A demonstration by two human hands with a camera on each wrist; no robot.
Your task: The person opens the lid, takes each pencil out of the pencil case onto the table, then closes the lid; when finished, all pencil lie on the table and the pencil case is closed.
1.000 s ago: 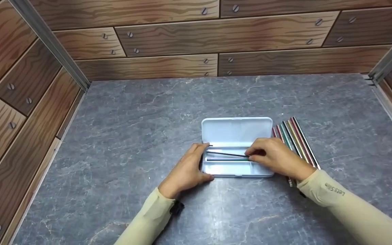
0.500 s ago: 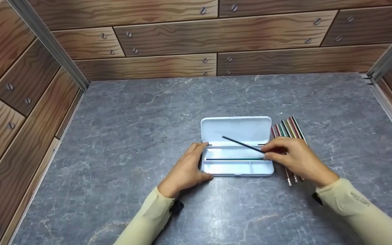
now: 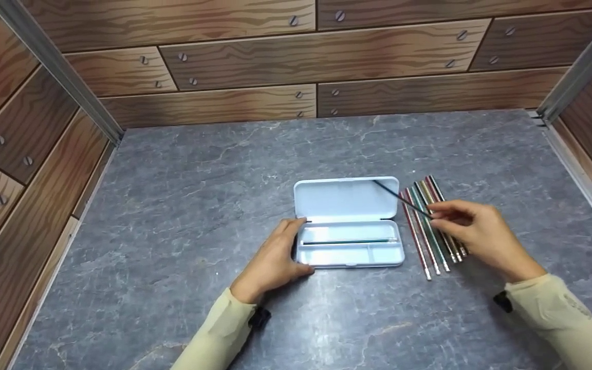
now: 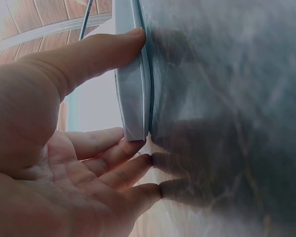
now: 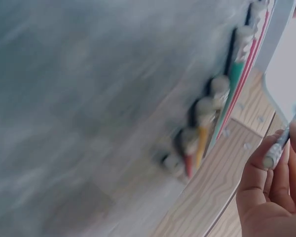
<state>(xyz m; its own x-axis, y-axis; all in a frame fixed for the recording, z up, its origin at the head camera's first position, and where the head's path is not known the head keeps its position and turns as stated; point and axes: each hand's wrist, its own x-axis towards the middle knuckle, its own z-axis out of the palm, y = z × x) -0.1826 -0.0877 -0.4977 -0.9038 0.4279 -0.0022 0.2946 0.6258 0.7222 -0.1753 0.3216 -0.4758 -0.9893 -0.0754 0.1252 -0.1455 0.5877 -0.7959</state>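
A light-blue pencil case (image 3: 346, 200) lies with its lid raised on the grey table. Across its left end, my left hand (image 3: 270, 257) grips the case, thumb on the near side and fingers toward the hinge side. One dark green pencil (image 3: 347, 242) lies lengthwise in the tray's larger compartment. My right hand (image 3: 481, 234) pinches a dark pencil (image 3: 401, 197) near its eraser end, held tilted above the row on the table. The right wrist view shows the eraser of that held pencil (image 5: 274, 155) between thumb and fingers.
Several pencils (image 3: 430, 231) in red, green, gold and black lie side by side to the right of the case, erasers toward the person. Wood-patterned walls (image 3: 255, 56) stand behind and on both sides of the table.
My right hand has lifted the dark pencil out of the case and carried it right, over the pencil row. The left hand has kept its place at the case.
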